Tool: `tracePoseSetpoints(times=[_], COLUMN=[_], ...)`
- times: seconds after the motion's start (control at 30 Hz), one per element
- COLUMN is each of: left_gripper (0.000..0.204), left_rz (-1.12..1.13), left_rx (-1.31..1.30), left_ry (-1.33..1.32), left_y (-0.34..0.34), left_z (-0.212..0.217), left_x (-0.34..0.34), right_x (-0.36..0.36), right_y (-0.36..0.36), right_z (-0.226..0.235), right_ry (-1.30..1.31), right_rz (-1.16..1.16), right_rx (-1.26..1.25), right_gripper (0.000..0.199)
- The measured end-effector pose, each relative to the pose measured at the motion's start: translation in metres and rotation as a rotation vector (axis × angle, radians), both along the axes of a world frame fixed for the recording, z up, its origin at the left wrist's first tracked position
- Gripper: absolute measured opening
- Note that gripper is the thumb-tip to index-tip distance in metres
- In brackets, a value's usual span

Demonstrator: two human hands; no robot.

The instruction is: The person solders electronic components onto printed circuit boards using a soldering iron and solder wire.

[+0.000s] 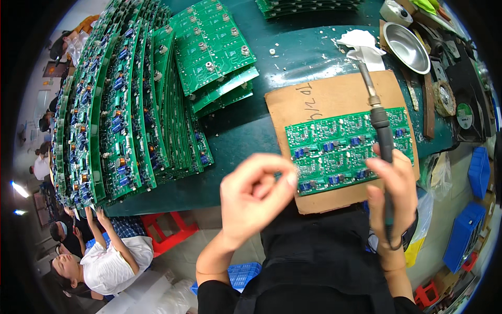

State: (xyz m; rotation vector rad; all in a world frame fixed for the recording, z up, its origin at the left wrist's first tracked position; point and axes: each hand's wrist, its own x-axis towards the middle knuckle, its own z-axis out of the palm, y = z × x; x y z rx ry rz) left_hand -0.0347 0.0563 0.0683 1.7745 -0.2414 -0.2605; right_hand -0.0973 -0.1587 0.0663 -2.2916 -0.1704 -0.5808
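A green circuit board [340, 137] with rows of blue components lies on a piece of brown cardboard [285, 102] before me. My right hand [395, 191] is closed around the dark handle of a soldering iron [382, 125], held over the board's right part with its metal end pointing away from me. At the board's left edge, my left hand [256, 196] is closed, thumb and forefinger pinched together. What those fingertips hold, if anything, is too small to make out. Beyond the iron's tip lies a crumpled white cloth [363, 46].
Tall rows of populated boards [117, 104] stand on the left, beside a stack of green boards [214, 52]. A metal bowl [407, 48], a tape roll [444, 98] and a solder spool [464, 116] sit at the right. Another person [115, 264] works at the table's left side.
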Motion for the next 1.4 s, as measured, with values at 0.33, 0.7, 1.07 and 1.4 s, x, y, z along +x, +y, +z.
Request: tracePoseSetpoints(times=[0.33, 0.7, 1.07, 1.4], left_gripper=[0.017, 0.019, 0.02, 0.019], left_rz=[0.008, 0.005, 0.05, 0.019], left_rx=[0.301, 0.296, 0.405, 0.442], left_ry=[-0.501, -0.509, -0.747, -0.764], left_y=[-0.007, -0.01, -0.017, -0.019], left_z=[-0.052, -0.057, -0.065, -0.063], left_x=[0.033, 0.04, 0.046, 0.046], right_x=[-0.007, -0.003, 0.001, 0.005], right_y=[0.01, 0.017, 0.02, 0.009], right_z=[-0.015, -0.019, -0.011, -0.008], right_ry=[0.052, 0.142, 0.196, 0.153], right_rz=[0.19, 0.167, 0.184, 0.16], right_rx=[0.344, 0.357, 0.325, 0.32], right_gripper=[0.028, 0.027, 0.032, 0.025])
